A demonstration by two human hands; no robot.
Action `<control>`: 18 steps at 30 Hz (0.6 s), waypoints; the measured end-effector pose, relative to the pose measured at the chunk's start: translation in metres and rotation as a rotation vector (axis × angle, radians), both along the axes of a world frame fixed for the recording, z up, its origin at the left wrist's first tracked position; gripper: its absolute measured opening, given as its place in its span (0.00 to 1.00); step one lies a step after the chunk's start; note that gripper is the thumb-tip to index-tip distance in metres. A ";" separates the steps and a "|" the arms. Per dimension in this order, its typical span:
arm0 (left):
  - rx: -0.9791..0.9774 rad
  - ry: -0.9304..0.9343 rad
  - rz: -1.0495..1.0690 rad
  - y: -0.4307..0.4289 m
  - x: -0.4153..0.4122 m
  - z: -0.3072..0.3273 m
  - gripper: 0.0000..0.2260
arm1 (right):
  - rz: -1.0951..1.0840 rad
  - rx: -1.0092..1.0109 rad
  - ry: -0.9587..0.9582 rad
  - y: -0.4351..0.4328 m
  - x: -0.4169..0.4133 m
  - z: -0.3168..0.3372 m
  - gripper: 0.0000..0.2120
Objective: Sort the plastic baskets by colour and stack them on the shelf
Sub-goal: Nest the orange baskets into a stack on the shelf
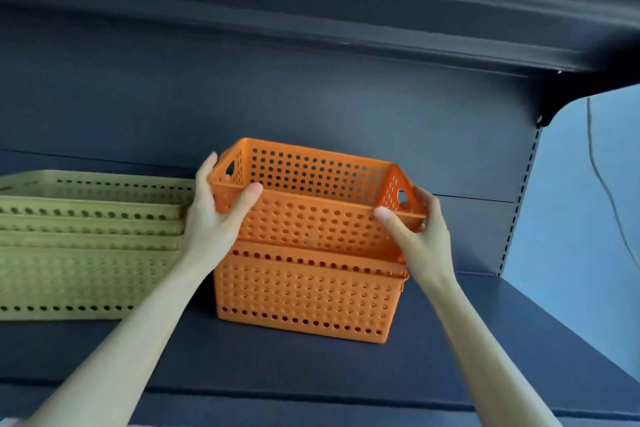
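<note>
Your two forearms reach up from the bottom edge to the dark shelf (450,340). Your left hand (214,215) grips the left end of the top orange basket (311,215), thumb over the near rim, fingers curled round the outside. Your right hand (419,236) clasps the right end the same way. That basket sits partly nested, tilted, in the orange stack (304,295) standing on the shelf. Just left, touching your left wrist, is the green stack (79,253).
</note>
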State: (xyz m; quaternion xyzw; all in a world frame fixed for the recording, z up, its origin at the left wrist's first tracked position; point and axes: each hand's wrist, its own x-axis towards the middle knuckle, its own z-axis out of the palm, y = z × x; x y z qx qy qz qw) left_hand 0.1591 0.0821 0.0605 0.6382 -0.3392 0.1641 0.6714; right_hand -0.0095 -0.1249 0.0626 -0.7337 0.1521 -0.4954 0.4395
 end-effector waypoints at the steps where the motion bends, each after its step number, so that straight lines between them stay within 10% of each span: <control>1: 0.014 0.005 0.014 -0.001 0.001 -0.003 0.41 | -0.013 -0.013 0.018 -0.002 0.000 0.000 0.38; 18: 0.259 -0.197 0.342 -0.012 -0.010 -0.041 0.16 | -0.098 -0.194 0.212 -0.009 0.007 -0.034 0.28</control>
